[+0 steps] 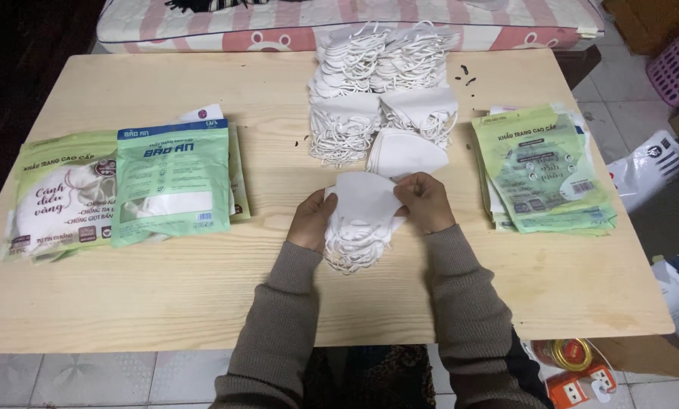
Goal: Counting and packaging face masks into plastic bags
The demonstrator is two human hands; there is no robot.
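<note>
A small stack of white face masks with dangling ear loops is held over the pale wooden table. My left hand grips its left side and my right hand grips its right side. Just beyond my hands lies a single folded white mask. Behind it, large piles of white masks reach to the table's far edge.
Filled green and white mask packages lie stacked at the left. A stack of flat green pouches sits at the right. A pink striped mattress lies past the far edge. A purple basket and red items stand on the floor at right.
</note>
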